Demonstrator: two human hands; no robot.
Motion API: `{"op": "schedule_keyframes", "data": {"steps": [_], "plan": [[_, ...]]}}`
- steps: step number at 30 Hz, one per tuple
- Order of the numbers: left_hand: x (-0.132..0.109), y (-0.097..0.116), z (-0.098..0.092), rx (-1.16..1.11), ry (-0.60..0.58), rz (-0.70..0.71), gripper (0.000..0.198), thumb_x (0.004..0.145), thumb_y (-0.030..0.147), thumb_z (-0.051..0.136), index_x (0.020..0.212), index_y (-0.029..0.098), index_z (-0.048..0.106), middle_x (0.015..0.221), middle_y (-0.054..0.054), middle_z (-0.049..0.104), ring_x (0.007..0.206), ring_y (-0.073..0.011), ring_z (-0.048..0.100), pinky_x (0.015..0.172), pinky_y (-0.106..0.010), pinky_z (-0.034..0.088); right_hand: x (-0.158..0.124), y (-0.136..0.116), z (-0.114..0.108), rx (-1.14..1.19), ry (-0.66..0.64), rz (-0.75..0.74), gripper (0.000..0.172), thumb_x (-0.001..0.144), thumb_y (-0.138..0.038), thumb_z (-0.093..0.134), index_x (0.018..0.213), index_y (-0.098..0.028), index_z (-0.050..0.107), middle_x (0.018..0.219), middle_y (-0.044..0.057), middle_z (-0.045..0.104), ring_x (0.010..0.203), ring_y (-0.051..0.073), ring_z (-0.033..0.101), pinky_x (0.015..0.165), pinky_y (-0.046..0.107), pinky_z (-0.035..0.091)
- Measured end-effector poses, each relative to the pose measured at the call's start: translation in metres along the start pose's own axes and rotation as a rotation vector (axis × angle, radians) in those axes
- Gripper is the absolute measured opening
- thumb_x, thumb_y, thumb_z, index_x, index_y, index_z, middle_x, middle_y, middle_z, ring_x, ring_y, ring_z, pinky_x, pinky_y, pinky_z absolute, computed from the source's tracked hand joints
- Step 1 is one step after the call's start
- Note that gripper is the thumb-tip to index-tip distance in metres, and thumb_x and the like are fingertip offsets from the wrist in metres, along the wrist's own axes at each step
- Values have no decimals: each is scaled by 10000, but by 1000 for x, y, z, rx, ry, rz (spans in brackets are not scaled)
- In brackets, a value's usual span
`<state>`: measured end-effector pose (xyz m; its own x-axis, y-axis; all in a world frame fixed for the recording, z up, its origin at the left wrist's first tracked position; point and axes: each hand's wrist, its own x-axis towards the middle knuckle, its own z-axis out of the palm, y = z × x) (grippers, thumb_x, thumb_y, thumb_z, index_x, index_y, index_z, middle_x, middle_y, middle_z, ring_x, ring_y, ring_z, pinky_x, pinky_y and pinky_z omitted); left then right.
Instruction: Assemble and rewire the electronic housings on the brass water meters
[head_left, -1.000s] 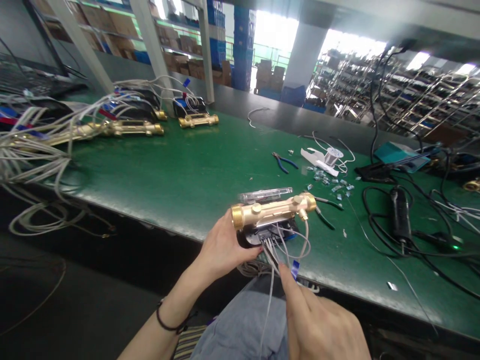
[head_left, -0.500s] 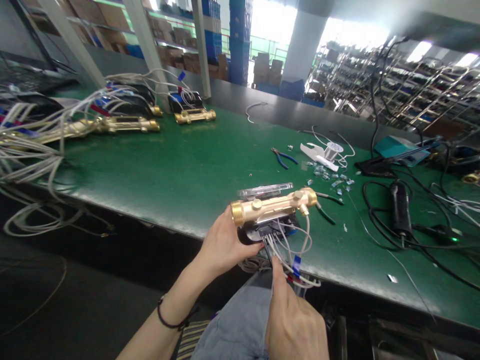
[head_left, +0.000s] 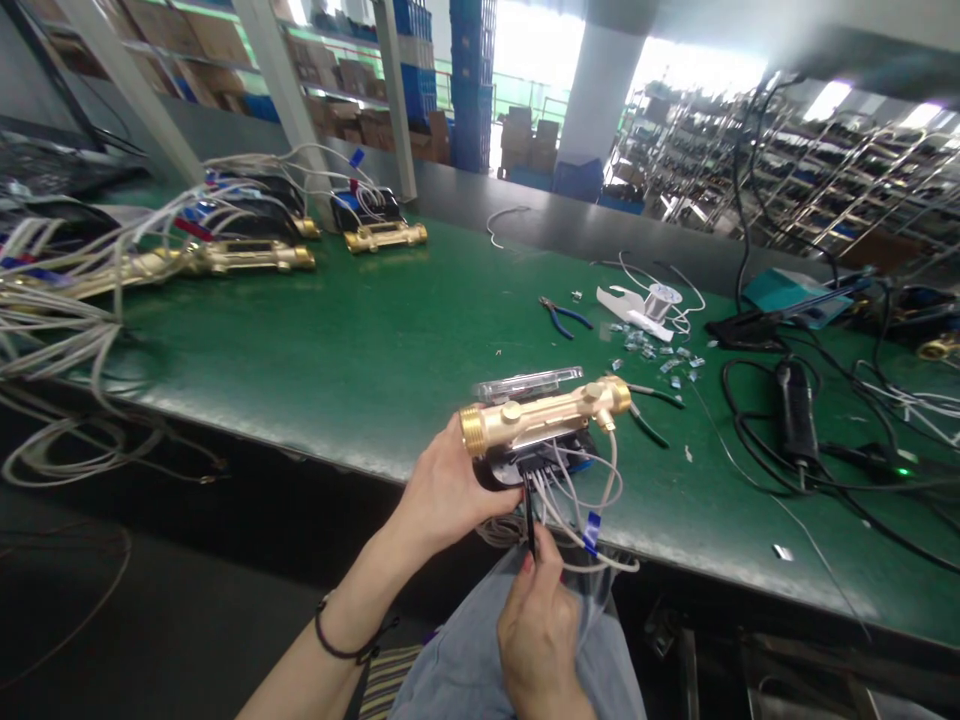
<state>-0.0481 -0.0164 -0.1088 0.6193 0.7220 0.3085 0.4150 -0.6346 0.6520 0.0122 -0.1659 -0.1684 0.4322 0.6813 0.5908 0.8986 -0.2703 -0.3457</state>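
Observation:
My left hand grips a brass water-meter body by its threaded left end, holding it level over the front edge of the green workbench. A black housing with a clear lid sits on the meter. White and grey wires hang from under it, one bearing a blue tag. Below the meter, my right hand pinches a thin black wire, fingers closed around it.
Several finished brass meters with bundled wires lie at the far left. Blue-handled pliers, a solder spool, small loose clips and black cables with a power tool lie to the right. Shelving stands behind.
My right hand has moved left and drawn back toward me, going from pointing at the wires to pinching the black wire. The meter in my left hand stays nearly still.

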Motion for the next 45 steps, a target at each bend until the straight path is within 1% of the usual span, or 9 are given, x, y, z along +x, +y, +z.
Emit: {"op": "schedule_keyframes", "data": {"steps": [8, 13, 17, 23, 27, 30, 35, 40, 45], "plan": [[1, 1, 0, 5, -6, -33, 680, 640, 254, 720, 1280, 304, 497, 1273, -11, 548, 1148, -246, 566, 979, -378, 473, 0, -1, 5, 0, -9, -8, 278, 978, -79, 240, 1177, -10, 421, 663, 118, 666, 464, 195, 630, 435, 242, 486], [2, 2, -1, -16, -17, -26, 674, 642, 282, 732, 1274, 293, 497, 1293, -13, 543, 1148, -252, 570, 980, -382, 470, 7, 0, -19, -112, -102, -51, 364, 932, -48, 251, 1253, 4, 414, 542, 44, 599, 355, 196, 553, 339, 253, 407], [2, 1, -1, -33, -24, -38, 706, 647, 308, 736, 1299, 286, 467, 1320, -21, 528, 1149, -260, 568, 983, -390, 465, 12, -2, -38, -165, -186, -86, 526, 852, -4, 296, 1377, -20, 330, 639, 65, 641, 409, 187, 583, 379, 247, 454], [1, 1, 0, -32, -30, -50, 686, 653, 328, 738, 1288, 293, 481, 1323, -19, 524, 1150, -268, 562, 989, -394, 457, 16, -12, -28, -114, -113, -57, 647, 825, 18, 276, 1463, -22, 180, 802, 120, 689, 539, 200, 649, 453, 273, 520], [1, -1, 1, -39, -31, -16, 697, 655, 313, 750, 1296, 309, 474, 1345, -18, 501, 1213, -266, 515, 1020, -393, 431, 24, -9, -32, -105, -122, -61, 604, 823, 9, 279, 1426, -25, 268, 722, 88, 674, 511, 199, 636, 451, 275, 507], [0, -3, 2, -60, -22, -5, 699, 672, 345, 752, 1304, 287, 460, 1336, -38, 506, 1236, -265, 495, 1029, -402, 422, 34, -3, -49, -203, -213, -129, 597, 775, -3, 343, 1372, -22, 362, 607, 38, 621, 414, 186, 584, 384, 253, 437], [-3, -6, 4, -78, -7, -31, 690, 698, 416, 729, 1296, 226, 443, 1270, -74, 548, 1215, -277, 510, 1023, -444, 421, 70, -4, -85, -422, -547, -190, 664, 654, -18, 475, 1315, -80, 478, 610, 42, 641, 443, 194, 614, 396, 232, 413], [-4, -6, 6, -64, 25, -53, 669, 660, 404, 750, 1235, 208, 470, 1183, -72, 590, 1144, -278, 559, 974, -443, 458, 129, -22, -106, -528, -848, -141, 392, 708, -56, 546, 1084, -134, 619, 598, 59, 646, 503, 204, 644, 454, 229, 413], [-3, -5, 7, -37, 36, -45, 669, 658, 391, 752, 1232, 199, 467, 1181, -77, 589, 1148, -281, 560, 956, -422, 469, 170, -31, -116, -495, -918, -158, 35, 762, -136, 619, 788, -157, 630, 616, 59, 636, 585, 200, 659, 510, 228, 415]]}}
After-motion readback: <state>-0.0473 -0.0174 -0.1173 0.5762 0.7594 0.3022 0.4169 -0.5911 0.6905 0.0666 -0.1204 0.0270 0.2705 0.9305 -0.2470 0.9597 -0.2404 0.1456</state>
